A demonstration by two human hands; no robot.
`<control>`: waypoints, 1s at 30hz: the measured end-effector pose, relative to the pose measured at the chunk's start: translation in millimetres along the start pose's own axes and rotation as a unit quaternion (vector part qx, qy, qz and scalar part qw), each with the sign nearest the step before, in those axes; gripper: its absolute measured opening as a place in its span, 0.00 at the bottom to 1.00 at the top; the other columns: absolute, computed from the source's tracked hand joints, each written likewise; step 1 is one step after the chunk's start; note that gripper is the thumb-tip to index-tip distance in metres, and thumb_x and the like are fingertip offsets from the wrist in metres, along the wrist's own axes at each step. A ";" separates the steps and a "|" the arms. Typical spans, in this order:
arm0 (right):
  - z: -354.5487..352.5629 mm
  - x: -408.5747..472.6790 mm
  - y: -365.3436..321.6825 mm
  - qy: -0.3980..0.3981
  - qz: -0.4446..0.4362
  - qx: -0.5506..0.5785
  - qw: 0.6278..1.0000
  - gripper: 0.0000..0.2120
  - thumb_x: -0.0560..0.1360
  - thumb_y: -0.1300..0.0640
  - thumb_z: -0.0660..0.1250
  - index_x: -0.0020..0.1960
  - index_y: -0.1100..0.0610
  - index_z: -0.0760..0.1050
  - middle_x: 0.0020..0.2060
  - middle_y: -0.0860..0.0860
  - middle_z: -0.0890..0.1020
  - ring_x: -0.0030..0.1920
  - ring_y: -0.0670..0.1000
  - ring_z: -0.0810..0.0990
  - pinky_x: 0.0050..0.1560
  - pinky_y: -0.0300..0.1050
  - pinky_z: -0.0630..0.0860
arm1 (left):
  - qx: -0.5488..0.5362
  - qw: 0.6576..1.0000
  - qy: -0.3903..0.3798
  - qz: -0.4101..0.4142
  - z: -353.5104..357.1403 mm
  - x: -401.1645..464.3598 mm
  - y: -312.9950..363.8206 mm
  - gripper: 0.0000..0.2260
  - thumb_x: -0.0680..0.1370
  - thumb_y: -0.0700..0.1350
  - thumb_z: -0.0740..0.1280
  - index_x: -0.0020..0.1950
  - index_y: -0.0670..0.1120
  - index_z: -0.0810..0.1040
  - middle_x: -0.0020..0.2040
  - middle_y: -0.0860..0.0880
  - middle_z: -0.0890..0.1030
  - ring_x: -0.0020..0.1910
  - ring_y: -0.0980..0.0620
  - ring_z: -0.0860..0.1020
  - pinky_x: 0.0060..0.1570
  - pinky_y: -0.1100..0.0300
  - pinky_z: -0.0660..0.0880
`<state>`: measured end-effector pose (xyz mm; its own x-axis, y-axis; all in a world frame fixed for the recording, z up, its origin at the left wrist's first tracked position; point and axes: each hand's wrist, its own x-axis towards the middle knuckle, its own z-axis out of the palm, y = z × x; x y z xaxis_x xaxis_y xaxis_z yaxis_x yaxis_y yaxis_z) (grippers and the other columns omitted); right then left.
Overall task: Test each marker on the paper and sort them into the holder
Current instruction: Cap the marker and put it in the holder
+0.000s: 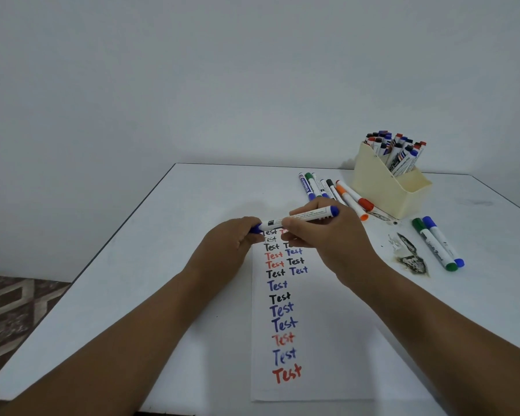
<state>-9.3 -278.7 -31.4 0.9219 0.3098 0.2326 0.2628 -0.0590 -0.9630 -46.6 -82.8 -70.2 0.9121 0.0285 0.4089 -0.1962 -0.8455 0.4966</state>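
A blue marker (300, 218) with a white barrel lies almost level above the top of the paper (318, 355). My right hand (321, 235) grips its barrel, and my left hand (231, 238) pinches the blue cap at its left end. The paper carries two columns of the word "Test" in black, red and blue. A cream holder (382, 187) at the back right stands packed with several markers. Several loose markers (330, 189) lie just left of the holder, partly hidden behind my right hand.
A green marker (433, 244) and a blue marker (445, 241) lie side by side at the right. A dark burnt-looking stain (412, 259) marks the white table (162, 265) beside them. The table's left edge drops to a patterned floor (12, 310).
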 end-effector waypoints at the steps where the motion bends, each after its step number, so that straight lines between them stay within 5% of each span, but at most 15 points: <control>1: -0.3 -0.3 -0.6 -0.003 -0.007 -0.015 1.000 0.06 0.73 0.60 0.76 0.47 0.59 0.81 0.37 0.55 0.86 0.39 0.56 0.87 0.48 0.59 0.84 | 0.006 1.000 0.000 0.001 0.7 0.3 0.0 0.04 0.82 0.46 0.63 0.49 0.47 0.76 0.40 0.53 0.77 0.40 0.53 0.73 0.41 0.58 0.69; 21: 7.4 4.1 4.4 -0.021 -0.010 -0.008 1.000 0.07 0.73 0.62 0.75 0.49 0.62 0.80 0.39 0.57 0.86 0.40 0.56 0.87 0.46 0.53 0.85 | 0.008 1.000 0.015 0.004 0.5 -1.0 0.6 0.06 0.82 0.45 0.63 0.53 0.44 0.78 0.43 0.52 0.76 0.42 0.51 0.72 0.43 0.62 0.68; 27: 4.0 4.7 4.9 -0.046 0.017 -0.032 0.998 0.07 0.73 0.62 0.76 0.49 0.60 0.81 0.41 0.57 0.86 0.42 0.56 0.87 0.47 0.52 0.85 | 0.000 1.000 -0.015 -0.010 2.7 1.4 0.0 0.02 0.82 0.48 0.64 0.51 0.51 0.73 0.43 0.55 0.76 0.41 0.55 0.73 0.41 0.62 0.68; 30: -14.5 12.8 -3.9 -0.071 0.027 -0.016 0.997 0.06 0.73 0.63 0.75 0.50 0.61 0.82 0.43 0.59 0.85 0.48 0.60 0.86 0.51 0.52 0.84 | -0.032 0.999 -0.010 -0.009 5.7 1.8 -8.6 0.19 0.77 0.58 0.68 0.65 0.55 0.71 0.53 0.60 0.77 0.50 0.61 0.75 0.50 0.61 0.71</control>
<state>5.6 -288.3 -22.7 0.8856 0.4372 0.1566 0.2250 -0.1091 -0.9682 -41.2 -78.5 -78.1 0.9226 0.0321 0.3843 -0.2019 -0.8089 0.5522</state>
